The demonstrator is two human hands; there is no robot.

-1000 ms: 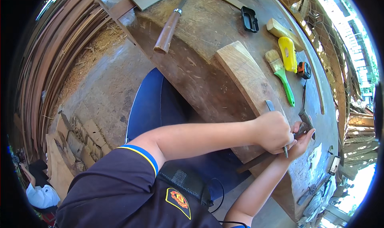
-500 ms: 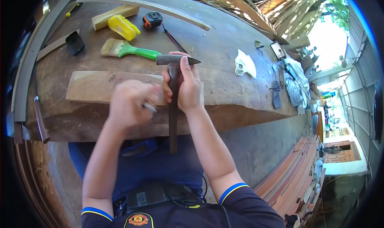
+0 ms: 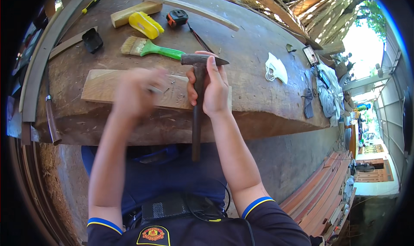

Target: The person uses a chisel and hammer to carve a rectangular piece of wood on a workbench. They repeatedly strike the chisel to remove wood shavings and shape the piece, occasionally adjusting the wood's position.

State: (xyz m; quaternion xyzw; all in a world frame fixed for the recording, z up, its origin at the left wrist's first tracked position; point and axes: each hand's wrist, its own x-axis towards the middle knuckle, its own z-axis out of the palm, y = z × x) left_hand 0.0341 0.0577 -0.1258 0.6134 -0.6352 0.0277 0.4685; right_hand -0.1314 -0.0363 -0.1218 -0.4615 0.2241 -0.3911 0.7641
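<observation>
My right hand (image 3: 215,90) is closed round a hammer (image 3: 197,103) just under its head. The hammer's dark head lies level with its tapered end to the right, and the handle hangs down past the bench edge. To its left, my left hand (image 3: 137,93) is smeared by motion. It is curled like a fist, with a small greyish thing peeking out that I cannot make out. Beneath both hands a pale wooden board (image 3: 101,86) lies along the bench's near edge, partly covered by them. Behind it lies a paintbrush (image 3: 161,51) with a green handle, its tip by the hammer head.
On the wooden bench (image 3: 254,103) lie a yellow scrub brush (image 3: 146,25), a wood block (image 3: 134,14), a tape measure (image 3: 177,18), a black cup-like piece (image 3: 92,40) and a white mask (image 3: 276,68). A wooden-handled tool (image 3: 53,121) lies left; cloths (image 3: 330,90) lie right.
The view has shifted, so the bench things sit further right and higher. My left hand is moving in a blur; the right still grips the hammer in the same pose.
</observation>
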